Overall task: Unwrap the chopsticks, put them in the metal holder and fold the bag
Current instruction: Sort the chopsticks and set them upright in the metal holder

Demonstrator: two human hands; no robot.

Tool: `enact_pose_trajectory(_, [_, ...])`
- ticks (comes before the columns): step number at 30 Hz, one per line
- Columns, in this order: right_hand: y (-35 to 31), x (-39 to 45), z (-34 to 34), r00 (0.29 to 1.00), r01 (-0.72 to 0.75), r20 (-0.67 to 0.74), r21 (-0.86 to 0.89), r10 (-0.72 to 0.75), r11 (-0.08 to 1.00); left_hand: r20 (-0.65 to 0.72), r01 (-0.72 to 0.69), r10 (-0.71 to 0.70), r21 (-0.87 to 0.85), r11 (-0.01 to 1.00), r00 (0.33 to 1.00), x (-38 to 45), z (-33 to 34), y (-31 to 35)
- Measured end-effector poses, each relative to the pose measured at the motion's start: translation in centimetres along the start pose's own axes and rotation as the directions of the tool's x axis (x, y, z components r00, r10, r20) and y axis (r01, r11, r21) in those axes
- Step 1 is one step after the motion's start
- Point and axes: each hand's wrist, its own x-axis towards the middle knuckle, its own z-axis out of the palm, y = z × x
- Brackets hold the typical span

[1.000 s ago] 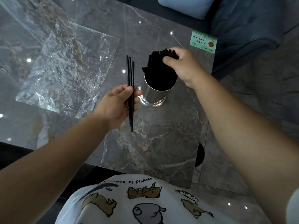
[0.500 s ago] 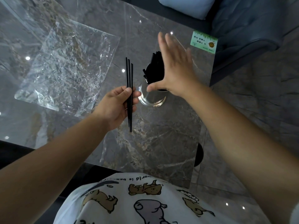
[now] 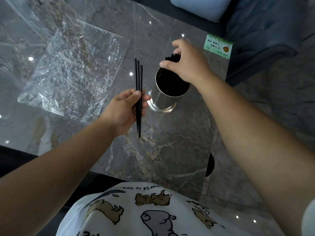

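Head view: three thin, stiff, smooth black chopsticks [image 3: 139, 97] are pinched mid-length by the left hand [image 3: 127, 109], fingers curled around them. The bundled chopstick tops [image 3: 173, 57] in the shiny metal holder [image 3: 164, 97] are gripped by the right hand [image 3: 188, 63]. Light and probably slippery, they are best held mid-shaft.

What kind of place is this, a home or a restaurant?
Probably a home living room, though not certain: a low marble table, a dark blue sofa with a light blue cushion beside it.

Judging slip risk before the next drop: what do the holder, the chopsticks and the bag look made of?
Holder: polished metal, probably steel, with mirror reflections on its wall. Chopsticks in the left hand: smooth black, plastic or lacquered; cannot tell which. Bag: thin clear plastic film, crinkled and glinting.
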Motion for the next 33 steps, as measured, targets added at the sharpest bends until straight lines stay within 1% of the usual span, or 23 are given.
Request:
enact_pose_trajectory(4, [0.5,-0.3,-0.9,0.999,0.011,0.034,0.155,-0.017,0.988,-0.002,0.006,-0.006,0.012,1.000,1.000,0.2,-0.1,-0.1])
enact_pose_trajectory(6, [0.7,-0.5,-1.5,0.998,-0.018,0.055,0.295,0.002,0.955,0.011,0.006,-0.006,0.011,1.000,1.000,0.2,-0.2,-0.1])
enact_pose_trajectory(8, [1.4,-0.8,-2.3,0.998,-0.058,0.031,0.460,0.050,0.886,0.019,0.004,-0.004,0.006,1.000,1.000,0.2,-0.3,-0.1])
enact_pose_trajectory(10, [2.8,-1.5,-3.0,0.993,-0.078,-0.023,0.586,0.113,0.807,0.027,0.004,-0.005,0.002,1.000,1.000,0.2,-0.4,-0.2])
enact_pose_trajectory(12, [4.5,-2.6,-3.1,0.981,-0.112,-0.040,0.679,0.189,0.725,0.029,0.005,-0.005,0.001,1.000,1.000,0.2,-0.6,-0.2])
enact_pose_trajectory(13, [5.3,-3.5,-2.7,0.977,-0.141,-0.018,0.702,0.215,0.698,0.028,0.005,-0.005,0.003,1.000,1.000,0.2,-0.6,-0.3])
enact_pose_trajectory(15, [6.4,-5.1,-1.4,0.972,-0.216,0.091,0.704,0.215,0.676,0.028,0.006,-0.007,0.008,1.000,1.000,0.2,-0.6,-0.4])
enact_pose_trajectory(17, [6.4,-5.7,0.0,0.966,-0.258,0.185,0.679,0.180,0.687,0.028,0.013,-0.013,0.011,1.000,1.000,0.3,-0.4,-0.6])
enact_pose_trajectory(18, [5.8,-5.6,0.6,0.967,-0.254,0.190,0.667,0.170,0.701,0.025,0.017,-0.018,0.015,1.000,1.000,0.3,-0.2,-0.8])
enact_pose_trajectory(20, [4.5,-4.7,1.3,0.975,-0.220,0.131,0.629,0.178,0.745,0.030,0.022,-0.023,0.028,0.999,0.999,0.5,0.3,-0.9])
enact_pose_trajectory(22, [3.3,-3.5,1.5,0.979,-0.199,0.084,0.616,0.188,0.762,0.046,0.023,-0.024,0.029,0.999,0.999,0.6,0.9,-1.0])
enact_pose_trajectory(30, [3.3,-2.0,1.5,0.983,-0.180,0.094,0.662,0.158,0.727,0.056,-0.009,0.008,0.022,1.000,0.998,0.4,1.2,-0.4])
enact_pose_trajectory(33, [3.7,-1.9,1.2,0.980,-0.199,0.148,0.697,0.132,0.689,0.041,-0.008,0.007,0.014,1.000,0.999,0.2,0.9,-0.3])
